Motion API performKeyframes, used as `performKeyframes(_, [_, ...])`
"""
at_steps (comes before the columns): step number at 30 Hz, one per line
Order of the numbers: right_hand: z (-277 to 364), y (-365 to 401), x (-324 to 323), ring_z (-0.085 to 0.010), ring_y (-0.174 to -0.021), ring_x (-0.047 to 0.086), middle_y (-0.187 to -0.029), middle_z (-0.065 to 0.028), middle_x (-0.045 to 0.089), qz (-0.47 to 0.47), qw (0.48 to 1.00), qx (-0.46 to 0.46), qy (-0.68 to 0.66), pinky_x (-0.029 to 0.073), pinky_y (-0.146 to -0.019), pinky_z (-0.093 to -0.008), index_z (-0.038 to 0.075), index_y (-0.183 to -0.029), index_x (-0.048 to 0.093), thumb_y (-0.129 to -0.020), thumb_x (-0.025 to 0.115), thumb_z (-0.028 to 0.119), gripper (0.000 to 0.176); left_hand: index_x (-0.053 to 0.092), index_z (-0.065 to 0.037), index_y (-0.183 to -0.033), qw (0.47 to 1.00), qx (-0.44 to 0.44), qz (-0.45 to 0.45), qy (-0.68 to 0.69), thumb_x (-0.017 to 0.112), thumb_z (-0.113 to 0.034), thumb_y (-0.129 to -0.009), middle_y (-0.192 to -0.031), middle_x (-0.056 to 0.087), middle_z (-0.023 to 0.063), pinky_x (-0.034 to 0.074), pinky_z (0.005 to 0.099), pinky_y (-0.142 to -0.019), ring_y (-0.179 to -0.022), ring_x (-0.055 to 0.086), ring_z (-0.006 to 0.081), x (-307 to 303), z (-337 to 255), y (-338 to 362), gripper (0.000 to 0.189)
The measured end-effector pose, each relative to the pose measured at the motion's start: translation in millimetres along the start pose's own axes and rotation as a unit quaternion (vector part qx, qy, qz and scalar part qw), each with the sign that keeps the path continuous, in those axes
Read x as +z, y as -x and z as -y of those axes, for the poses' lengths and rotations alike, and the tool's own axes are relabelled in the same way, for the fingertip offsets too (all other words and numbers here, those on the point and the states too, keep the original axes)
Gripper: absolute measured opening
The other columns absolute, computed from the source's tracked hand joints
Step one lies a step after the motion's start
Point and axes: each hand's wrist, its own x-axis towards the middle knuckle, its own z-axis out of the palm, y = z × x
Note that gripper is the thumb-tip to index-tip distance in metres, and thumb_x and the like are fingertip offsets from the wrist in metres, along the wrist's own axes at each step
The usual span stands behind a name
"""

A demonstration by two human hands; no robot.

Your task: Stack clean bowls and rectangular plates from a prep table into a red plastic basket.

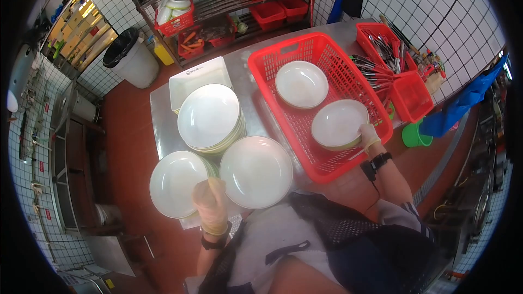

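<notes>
My right hand [370, 137], in a thin glove, grips the rim of a white bowl [340, 123] inside a red plastic basket [321, 176]. Another white bowl [302, 84] lies in the same basket, nearer its far end. My gloved left hand [210, 202] is closed at the right rim of a large white bowl [178, 184] at the table's near left corner; its fingertips are partly hidden. Beside that hand stands another large white bowl [256, 172]. Behind them rises a stack of white bowls [209, 116] with greenish sides.
A white rectangular tray [200, 80] sits behind the stack on the steel table [169, 110]. Red bins with cutlery [381, 49] lie beyond the basket. A metal rack [218, 5] holds red baskets. A lined trash bin [133, 60] and a green bucket [417, 135] stand on the floor.
</notes>
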Motion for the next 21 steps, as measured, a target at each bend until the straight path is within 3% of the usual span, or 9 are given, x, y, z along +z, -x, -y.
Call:
performKeyframes(2, [-3,-1,6,-0.0406,-0.087,0.067,-0.095,-0.0212,0.058,0.026,0.995,0.050,-0.086,0.059,-0.073,-0.0587,-0.013,-0.105,0.053,-0.076,0.048,0.006,0.035,0.064,0.000,-0.076,1.000,0.005,-0.004,-0.004,0.051,-0.005,-0.097,-0.073,0.064,0.0144,0.044,0.0443,-0.067,-0.071,0.058,0.0354,-1,-2,-1,0.025])
performKeyframes(6, [-3,8,14,-0.0440,-0.103,0.064,-0.109,-0.0255,0.060,0.023,0.991,0.064,-0.112,0.057,-0.082,-0.0610,-0.013,-0.117,0.050,-0.079,0.046,0.006,0.042,0.064,0.001,-0.075,1.000,-0.001,-0.009,-0.009,0.051,-0.004,-0.097,-0.071,0.063,0.0149,0.044,0.0444,-0.064,-0.069,0.057,0.0357,0,2,3,0.026])
performKeyframes(8, [-27,-12,5,-0.0458,-0.116,0.059,-0.126,-0.0283,0.056,0.062,0.984,0.092,-0.142,0.053,-0.091,-0.0646,-0.010,-0.129,0.045,-0.083,0.043,0.004,0.048,0.064,0.001,-0.075,1.000,-0.008,-0.005,-0.003,0.051,-0.004,-0.097,-0.071,0.063,0.0151,0.043,0.0445,-0.064,-0.068,0.057,0.0358,0,3,4,0.026])
performKeyframes(11, [5,25,19,-0.0455,-0.119,0.058,-0.129,-0.0280,0.056,0.087,0.976,0.111,-0.165,0.050,-0.094,-0.0659,-0.009,-0.131,0.046,-0.085,0.041,0.003,0.047,0.064,0.001,-0.075,1.000,-0.016,-0.001,0.005,0.051,-0.004,-0.097,-0.071,0.063,0.0155,0.043,0.0445,-0.064,-0.068,0.057,0.0358,2,3,5,0.026])
performKeyframes(21, [-2,24,13,-0.0457,-0.114,0.060,-0.124,-0.0282,0.059,0.072,0.985,0.131,-0.084,0.052,-0.092,-0.0638,-0.009,-0.124,0.050,-0.088,0.042,0.007,0.040,0.064,0.002,-0.075,0.999,-0.043,-0.002,0.001,0.050,-0.006,-0.099,-0.071,0.063,0.0160,0.044,0.0443,-0.064,-0.069,0.058,0.0357,-1,5,6,0.029])
